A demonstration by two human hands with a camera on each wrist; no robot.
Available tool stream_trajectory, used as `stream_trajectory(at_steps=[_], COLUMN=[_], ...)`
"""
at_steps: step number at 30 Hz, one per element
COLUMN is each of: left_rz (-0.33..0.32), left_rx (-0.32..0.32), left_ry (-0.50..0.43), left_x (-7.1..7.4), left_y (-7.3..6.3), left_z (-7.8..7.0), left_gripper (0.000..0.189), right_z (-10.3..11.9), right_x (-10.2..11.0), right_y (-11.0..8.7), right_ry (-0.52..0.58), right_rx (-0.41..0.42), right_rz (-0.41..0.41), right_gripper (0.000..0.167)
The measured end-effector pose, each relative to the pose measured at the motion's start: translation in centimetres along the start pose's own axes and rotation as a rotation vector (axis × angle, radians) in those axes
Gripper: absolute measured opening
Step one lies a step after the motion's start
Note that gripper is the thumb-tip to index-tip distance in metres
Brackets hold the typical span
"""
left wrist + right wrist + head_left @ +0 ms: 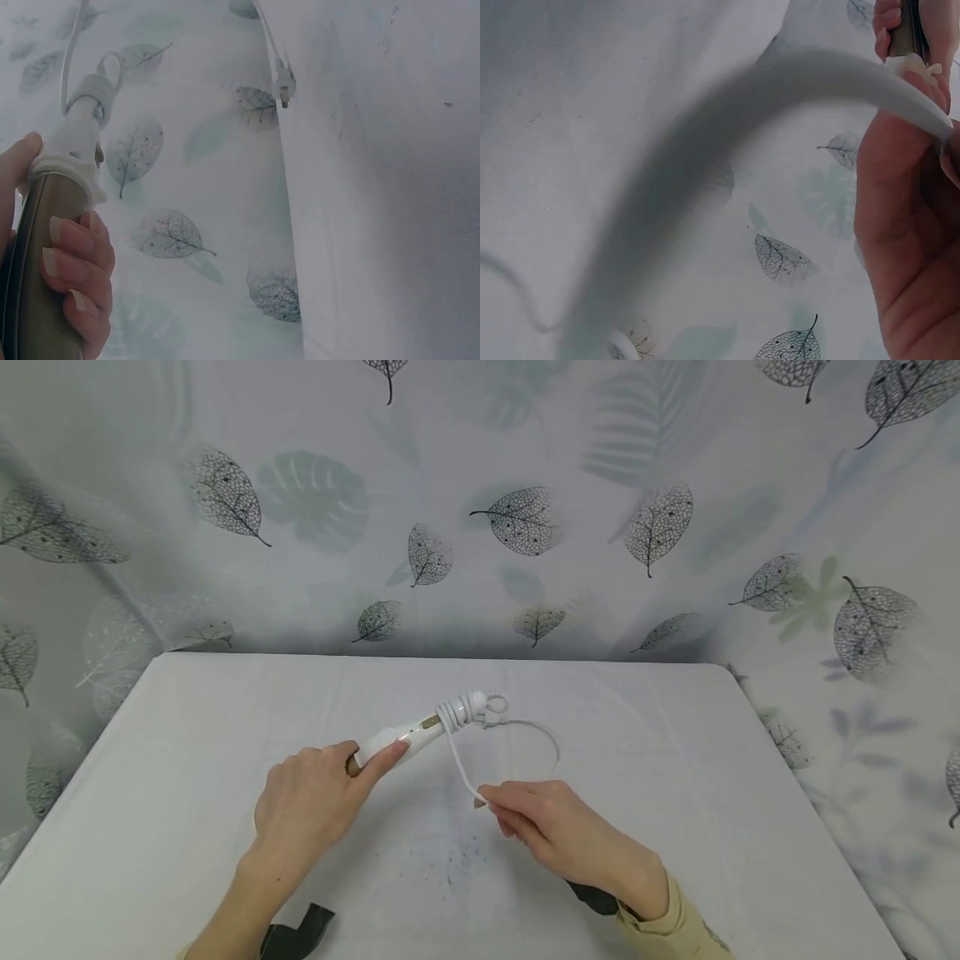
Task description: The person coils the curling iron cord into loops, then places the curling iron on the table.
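Observation:
My left hand [311, 793] grips a curling iron by its gold-brown barrel [52, 247], the thumb lying along the white body [420, 735]. The iron tilts up to the right above the table. Several turns of white cord [453, 714] are wound round the handle's far end. My right hand [558, 827] pinches a length of that cord between thumb and fingers, below and right of the handle. A free stretch of cord loops behind the right hand. The plug [285, 84] hangs loose in the left wrist view. Close to the right wrist camera, the cord [705, 127] is blurred.
A white cloth covers the table [675, 793], with small dark specks [457, 860] near its middle. Leaf-patterned curtain [525, 460] surrounds its back and sides. Black straps [300, 931] show at the wrists.

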State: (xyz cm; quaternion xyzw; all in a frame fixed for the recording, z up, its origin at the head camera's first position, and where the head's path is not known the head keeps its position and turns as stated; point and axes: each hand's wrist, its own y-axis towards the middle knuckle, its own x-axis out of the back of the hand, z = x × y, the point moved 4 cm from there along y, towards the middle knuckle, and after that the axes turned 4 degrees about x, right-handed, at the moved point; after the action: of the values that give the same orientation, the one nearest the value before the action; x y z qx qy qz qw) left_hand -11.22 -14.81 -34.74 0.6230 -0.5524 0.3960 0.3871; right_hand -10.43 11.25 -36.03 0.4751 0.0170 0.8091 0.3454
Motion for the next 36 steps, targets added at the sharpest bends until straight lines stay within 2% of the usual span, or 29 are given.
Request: stream_trajectory(at_steps=[6, 8, 11, 14, 19, 23, 28, 32, 36], left_rz=[-0.044, -0.059, -0.079, -0.106, -0.138, -0.141, -0.122, -0.147, -0.160], left_rx=[-0.018, -0.024, -0.037, -0.066, -0.126, -0.138, -0.143, -0.153, -0.166], left_ry=[-0.004, -0.010, -0.008, -0.005, -0.005, -0.006, -0.030, -0.036, -0.038], left_x=[0.2, 0.3, 0.4, 0.4, 0.5, 0.4, 0.4, 0.6, 0.7], left_y=[-0.1, -0.1, -0.1, -0.1, -0.2, -0.2, -0.2, -0.2, -0.2], left_z=[0.0, 0.0, 0.0, -0.2, -0.5, -0.6, -0.6, -0.4, -0.4], left_gripper=[0.069, 0.068, 0.067, 0.065, 0.061, 0.059, 0.058, 0.057, 0.056], right_z=[-0.6, -0.7, -0.9, -1.2, -1.8, -2.0, -2.3, -2.3, -2.3], right_x=[-0.1, -0.2, -0.2, -0.3, -0.4, -0.5, -0.6, -0.6, -0.6], right_y=[0.2, 0.2, 0.1, 0.0, -0.1, 0.1, 0.1, 0.2, 0.3], right_ry=[-0.124, -0.116, -0.103, -0.121, -0.135, -0.111, -0.095, -0.105, -0.084], right_rx=[-0.137, -0.155, -0.153, -0.193, -0.310, -0.350, -0.403, -0.430, -0.441], right_rz=[-0.001, -0.005, -0.001, 0.005, 0.012, 0.000, -0.035, -0.068, -0.061], right_gripper=[0.015, 0.013, 0.024, 0.030, 0.023, 0.008, 0.025, 0.026, 0.024])
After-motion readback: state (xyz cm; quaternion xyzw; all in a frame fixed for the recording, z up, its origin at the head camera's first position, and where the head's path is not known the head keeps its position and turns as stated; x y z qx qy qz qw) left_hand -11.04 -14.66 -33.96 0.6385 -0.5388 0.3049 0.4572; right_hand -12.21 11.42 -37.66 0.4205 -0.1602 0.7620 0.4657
